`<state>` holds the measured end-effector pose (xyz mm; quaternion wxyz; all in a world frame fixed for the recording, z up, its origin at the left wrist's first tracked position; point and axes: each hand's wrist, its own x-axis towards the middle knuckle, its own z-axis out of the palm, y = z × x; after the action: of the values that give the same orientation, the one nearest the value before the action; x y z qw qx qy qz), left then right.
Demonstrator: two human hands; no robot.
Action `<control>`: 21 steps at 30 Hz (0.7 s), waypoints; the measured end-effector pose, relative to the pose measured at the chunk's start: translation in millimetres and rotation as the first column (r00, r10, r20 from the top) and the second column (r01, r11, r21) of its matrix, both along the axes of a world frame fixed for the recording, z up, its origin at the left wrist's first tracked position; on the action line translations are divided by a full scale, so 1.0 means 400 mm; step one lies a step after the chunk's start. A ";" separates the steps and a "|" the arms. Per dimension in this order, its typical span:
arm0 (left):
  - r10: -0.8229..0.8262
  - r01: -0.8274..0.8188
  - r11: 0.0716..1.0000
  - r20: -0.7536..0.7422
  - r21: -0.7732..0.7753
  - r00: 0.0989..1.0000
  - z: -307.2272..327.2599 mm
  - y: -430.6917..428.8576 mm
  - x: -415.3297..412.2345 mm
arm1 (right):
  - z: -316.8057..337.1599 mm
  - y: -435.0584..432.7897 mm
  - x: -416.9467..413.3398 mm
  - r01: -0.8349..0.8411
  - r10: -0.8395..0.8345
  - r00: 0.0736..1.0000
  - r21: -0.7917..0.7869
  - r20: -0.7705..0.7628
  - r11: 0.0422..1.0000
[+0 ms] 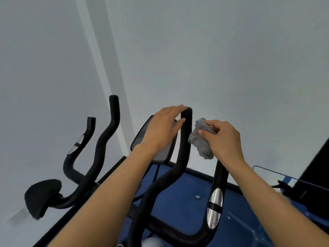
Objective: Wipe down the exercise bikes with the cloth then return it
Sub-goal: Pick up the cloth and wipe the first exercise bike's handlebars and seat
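Note:
A black exercise bike stands right in front of me, with curved handlebars (179, 168) and a grey console screen (160, 152) between them. My left hand (165, 129) lies over the console, its fingertips touching the top of the left handlebar upright (186, 122). My right hand (222, 139) grips a fluffy grey cloth (200, 141) over the top end of the right handlebar grip (219, 175), whose tip is hidden under the cloth. A silver pulse sensor (215, 207) shows lower on that grip.
A second black bike's handlebars (105, 143) and a black pad (42, 196) stand to the left. White walls close in ahead. The floor (181, 189) is blue. A dark panel (316, 175) and a thin wire frame (277, 173) sit at the right.

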<state>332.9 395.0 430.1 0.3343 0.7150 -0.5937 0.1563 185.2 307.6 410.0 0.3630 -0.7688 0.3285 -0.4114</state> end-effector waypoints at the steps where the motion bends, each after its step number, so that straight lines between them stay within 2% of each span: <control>1: -0.034 0.034 0.999 0.006 -0.040 0.999 -0.002 -0.005 0.013 | -0.002 0.013 0.006 0.031 -0.031 0.999 0.000 0.011 1.000; 6: -0.149 0.140 0.977 -0.041 -0.162 0.988 0.000 -0.030 0.053 | -0.023 0.065 0.024 0.149 -0.151 0.985 0.030 0.081 0.988; 8: -0.197 0.162 0.966 -0.168 -0.204 0.966 0.006 -0.033 0.055 | -0.031 0.071 0.028 0.177 -0.180 0.980 0.046 0.083 0.983; 10: -0.249 0.175 0.959 -0.361 -0.224 0.899 0.009 -0.037 0.056 | -0.034 0.070 0.031 0.201 -0.206 0.974 0.054 0.094 0.978; 12: -0.270 0.184 0.957 -0.466 -0.223 0.843 0.011 -0.046 0.062 | -0.026 0.063 0.037 0.212 -0.220 0.968 0.069 0.124 0.975; 21: -0.310 0.226 0.949 -0.520 -0.220 0.796 0.015 -0.057 0.076 | -0.041 0.071 0.103 0.180 -0.195 0.951 0.082 0.239 0.980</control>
<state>363.4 372.4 436.2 0.5604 0.6116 -0.5552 -0.0611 226.4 335.8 393.6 0.3830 -0.6661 0.3645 -0.5262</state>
